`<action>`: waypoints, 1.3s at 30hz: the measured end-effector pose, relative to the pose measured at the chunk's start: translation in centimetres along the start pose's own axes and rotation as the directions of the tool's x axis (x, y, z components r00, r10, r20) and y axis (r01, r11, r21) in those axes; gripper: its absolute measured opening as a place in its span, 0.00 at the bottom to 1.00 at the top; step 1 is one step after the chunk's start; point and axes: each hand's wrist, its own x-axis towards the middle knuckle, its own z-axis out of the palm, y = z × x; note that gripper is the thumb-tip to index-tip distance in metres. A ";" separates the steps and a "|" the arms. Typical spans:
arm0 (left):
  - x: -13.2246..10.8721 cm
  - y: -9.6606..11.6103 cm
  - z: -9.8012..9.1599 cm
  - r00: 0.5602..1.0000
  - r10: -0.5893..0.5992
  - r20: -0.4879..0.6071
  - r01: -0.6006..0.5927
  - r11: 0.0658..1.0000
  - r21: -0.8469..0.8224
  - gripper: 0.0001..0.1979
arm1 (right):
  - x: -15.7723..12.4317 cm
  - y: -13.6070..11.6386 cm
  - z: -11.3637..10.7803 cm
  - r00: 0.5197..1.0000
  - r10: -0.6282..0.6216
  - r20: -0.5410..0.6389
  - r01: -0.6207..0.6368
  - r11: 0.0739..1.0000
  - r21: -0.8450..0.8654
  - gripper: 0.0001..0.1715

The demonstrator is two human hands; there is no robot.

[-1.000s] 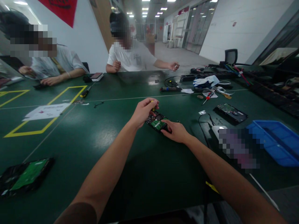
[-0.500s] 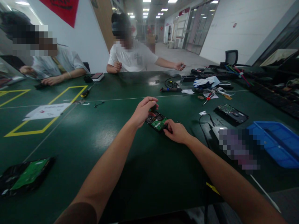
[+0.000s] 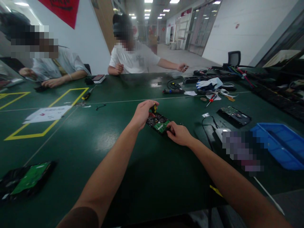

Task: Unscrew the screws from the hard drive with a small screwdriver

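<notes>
In the middle of the green table, a hard drive (image 3: 161,126) lies with its green circuit board facing up. My left hand (image 3: 142,114) is closed around a short screwdriver (image 3: 154,108) with a yellow and black handle, over the drive's far left end. The screwdriver's tip is hidden, so I cannot tell which spot it touches. My right hand (image 3: 178,133) grips the drive's right end between thumb and fingers. A second hard drive (image 3: 234,115) rests to the right, and a third drive (image 3: 29,179) is at the near left.
A blue tray (image 3: 282,142) stands at the right, beside a blurred-out object with a cable. Farther back are a red screwdriver (image 3: 211,100), a dark electric driver (image 3: 173,91) and a yellow-handled screwdriver (image 3: 87,94). Two people sit across the table. A paper sheet (image 3: 47,114) lies at left.
My left hand has turned slightly, and the screwdriver's yellow handle now shows. My right hand keeps its grip on the hard drive. The view has shifted a little.
</notes>
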 end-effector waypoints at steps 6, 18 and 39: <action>-0.2 0.4 0.2 1.000 -0.027 0.010 0.028 0.997 -0.068 0.09 | 0.1 0.1 0.0 1.000 -0.003 -0.001 0.003 1.000 -0.004 0.15; 0.1 0.2 0.1 1.000 0.023 -0.015 -0.024 0.996 -0.085 0.07 | 0.1 0.0 0.0 1.000 -0.002 -0.008 0.002 1.000 0.014 0.15; -0.1 0.1 -0.2 0.997 0.073 0.021 -0.075 0.990 0.119 0.10 | 0.1 0.0 -0.1 1.000 0.000 0.014 -0.001 1.000 0.004 0.16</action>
